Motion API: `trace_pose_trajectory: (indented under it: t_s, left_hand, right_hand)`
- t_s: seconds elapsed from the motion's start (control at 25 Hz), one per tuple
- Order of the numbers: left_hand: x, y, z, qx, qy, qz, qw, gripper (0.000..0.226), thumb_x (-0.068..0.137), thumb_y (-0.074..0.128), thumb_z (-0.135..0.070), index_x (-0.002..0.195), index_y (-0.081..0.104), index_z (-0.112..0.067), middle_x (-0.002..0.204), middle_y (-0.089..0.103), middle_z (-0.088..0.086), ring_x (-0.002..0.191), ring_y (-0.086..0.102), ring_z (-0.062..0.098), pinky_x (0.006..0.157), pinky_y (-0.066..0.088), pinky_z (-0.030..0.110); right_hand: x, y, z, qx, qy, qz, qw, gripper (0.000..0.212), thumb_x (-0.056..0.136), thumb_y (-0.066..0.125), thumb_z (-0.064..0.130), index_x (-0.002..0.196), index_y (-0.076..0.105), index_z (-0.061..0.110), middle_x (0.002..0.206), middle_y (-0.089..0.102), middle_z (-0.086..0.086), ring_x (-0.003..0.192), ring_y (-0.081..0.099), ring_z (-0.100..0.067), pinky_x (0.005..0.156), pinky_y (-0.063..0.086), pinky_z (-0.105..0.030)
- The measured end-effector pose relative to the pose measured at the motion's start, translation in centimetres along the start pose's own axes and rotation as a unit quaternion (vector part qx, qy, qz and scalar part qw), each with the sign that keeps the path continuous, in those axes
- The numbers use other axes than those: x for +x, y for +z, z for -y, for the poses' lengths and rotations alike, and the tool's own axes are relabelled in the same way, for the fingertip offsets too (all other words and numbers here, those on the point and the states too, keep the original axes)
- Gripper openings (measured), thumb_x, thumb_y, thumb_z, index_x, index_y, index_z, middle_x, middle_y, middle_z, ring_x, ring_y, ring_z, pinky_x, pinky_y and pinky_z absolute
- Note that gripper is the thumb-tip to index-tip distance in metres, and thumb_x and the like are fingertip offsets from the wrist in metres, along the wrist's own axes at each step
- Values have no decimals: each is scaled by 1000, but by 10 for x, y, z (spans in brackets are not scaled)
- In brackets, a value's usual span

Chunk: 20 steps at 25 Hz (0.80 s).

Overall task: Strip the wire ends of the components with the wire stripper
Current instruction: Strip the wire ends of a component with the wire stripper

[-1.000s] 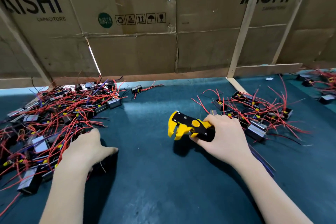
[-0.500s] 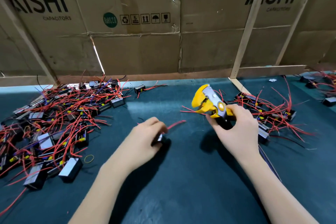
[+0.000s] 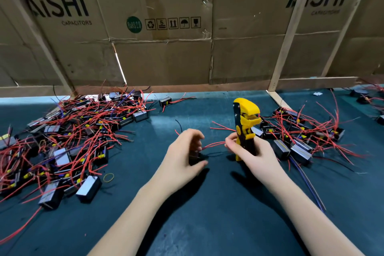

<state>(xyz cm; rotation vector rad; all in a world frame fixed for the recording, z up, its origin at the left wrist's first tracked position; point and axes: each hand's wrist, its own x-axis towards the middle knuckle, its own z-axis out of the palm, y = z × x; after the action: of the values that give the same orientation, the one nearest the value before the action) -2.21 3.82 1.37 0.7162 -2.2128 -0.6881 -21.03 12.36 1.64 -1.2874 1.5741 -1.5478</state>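
My right hand (image 3: 252, 153) grips the upright yellow plastic wire stripper (image 3: 245, 124); my left hand (image 3: 184, 151) curls round a small boxy black component (image 3: 195, 157), thin red wire (image 3: 214, 144) trailing.

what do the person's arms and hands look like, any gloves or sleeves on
Both forearms are bare right down to the bottom edge of the head view, with no sleeve showing. The left hand and the right hand wear no gloves. No ring, watch, wristband or other marking can be seen on either hand or wrist. The nails look short and unpainted, though motion blur on the left hand makes this hard to confirm.
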Motion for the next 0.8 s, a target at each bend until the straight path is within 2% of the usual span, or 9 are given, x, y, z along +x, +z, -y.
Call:
trace_pose_trajectory:
  t_s: [0.12, 0.2, 0.32, 0.4, 0.48, 0.6, 0.68, 0.72, 0.8]
  left_hand:
    - [2, -4, 1, -93, -100, -65, 988, 41, 71, 80, 6, 97, 56, -15, 77, 60, 1, 62, 56, 11, 66, 48, 17]
    - [2, -9, 3, -112, -159, -70, 978, 37, 68, 83, 5, 91, 60, -14, 73, 59, -1, 54, 51, 9, 61, 47, 17]
    - [2, -13, 4, -73, -143, -29, 987, 23, 70, 86, -5, 83, 71, -17, 73, 62, -8, 52, 52, 6, 59, 43, 15]
    - [1, -11, 3, -37, -113, -7, 993, 14, 73, 85, -11, 79, 76, -19, 72, 64, -8, 51, 48, 4, 56, 37, 14]
    - [1, -11, 1, -25, -91, 4, 995, 9, 75, 84, -15, 76, 77, -20, 68, 64, -9, 53, 48, 5, 56, 36, 15]
    - [1, -13, -1, -22, -46, -101, 994, 15, 77, 83, -23, 69, 71, -21, 64, 62, -8, 56, 49, 8, 57, 40, 19]
    - [3, -19, 3, 77, -93, -202, 972, 36, 83, 75, -39, 58, 56, -21, 56, 54, -8, 55, 48, 10, 55, 37, 26]
    - [2, -22, 7, 161, -149, -205, 954, 46, 85, 68, -52, 55, 51, -20, 53, 51, -7, 57, 50, 14, 54, 34, 27]
    - [-1, -23, 13, 264, -262, -134, 918, 56, 83, 56, -68, 56, 54, -19, 56, 56, -7, 64, 56, 22, 57, 35, 28]
  right_hand:
    - [-2, -5, 0, -1, 74, 86, 994, 40, 63, 86, 45, 95, 74, 24, 96, 74, 9, 92, 67, -4, 86, 48, -17]
    - [-1, -4, 0, -19, 97, 101, 990, 47, 60, 81, 46, 98, 71, 21, 98, 74, 11, 96, 67, -3, 91, 45, -23]
    - [-3, 1, -1, -59, 67, 89, 992, 58, 63, 84, 49, 112, 58, 31, 87, 70, 8, 89, 65, -10, 88, 46, -28]
    - [-3, 4, -3, -120, 37, 46, 991, 56, 65, 83, 52, 111, 55, 37, 82, 68, 11, 83, 63, -7, 81, 45, -22]
    - [-1, 2, -6, -193, 3, -43, 980, 47, 61, 79, 57, 98, 61, 35, 80, 68, 15, 81, 63, -2, 78, 46, -21]
    - [6, -11, -7, -265, -23, -161, 950, 39, 63, 75, 61, 80, 63, 29, 76, 65, 14, 79, 61, -7, 77, 47, -31]
    - [8, -17, -9, -239, -22, -180, 954, 40, 65, 72, 63, 76, 59, 27, 68, 60, 13, 70, 55, -4, 70, 42, -29]
    - [8, -18, -9, -223, -19, -183, 957, 41, 66, 71, 64, 73, 57, 26, 65, 58, 12, 66, 52, -4, 66, 40, -28]
    - [9, -17, -10, -219, -16, -184, 958, 41, 67, 70, 64, 71, 55, 25, 63, 56, 11, 65, 51, -4, 64, 37, -26]
